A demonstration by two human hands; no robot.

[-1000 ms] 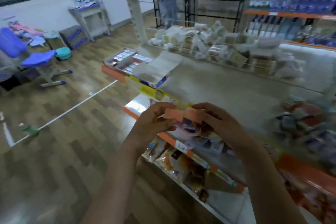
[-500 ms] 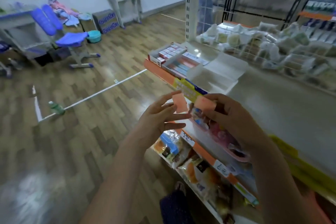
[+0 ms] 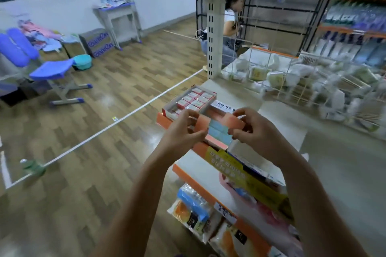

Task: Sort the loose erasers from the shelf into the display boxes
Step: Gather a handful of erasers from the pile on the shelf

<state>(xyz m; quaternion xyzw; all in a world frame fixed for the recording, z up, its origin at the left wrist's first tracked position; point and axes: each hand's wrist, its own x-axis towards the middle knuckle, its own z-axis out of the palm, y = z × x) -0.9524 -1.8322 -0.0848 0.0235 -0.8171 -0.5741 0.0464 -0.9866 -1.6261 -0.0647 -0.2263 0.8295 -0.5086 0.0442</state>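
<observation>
Wooden flooring runs off to the left, where a blue chair (image 3: 56, 73) stands beside a teal basin (image 3: 82, 62) and a green bottle (image 3: 33, 168) lies near a white floor line; closer in, the left hand (image 3: 183, 131) pinches an orange eraser (image 3: 200, 124) between thumb and curled fingers, held just above the front edge of the shelf (image 3: 334, 162); behind that hand sits a display box (image 3: 189, 100) filled with rows of pink-wrapped erasers; next to it a second display box (image 3: 219, 131) holds orange and pale blue erasers, directly under both hands; the right hand (image 3: 257, 131) pinches another orange eraser (image 3: 234, 123) at its fingertips over this box; further right a wire basket (image 3: 313, 87) is heaped with wrapped goods; snack packets (image 3: 194, 210) hang on the lower tier.
</observation>
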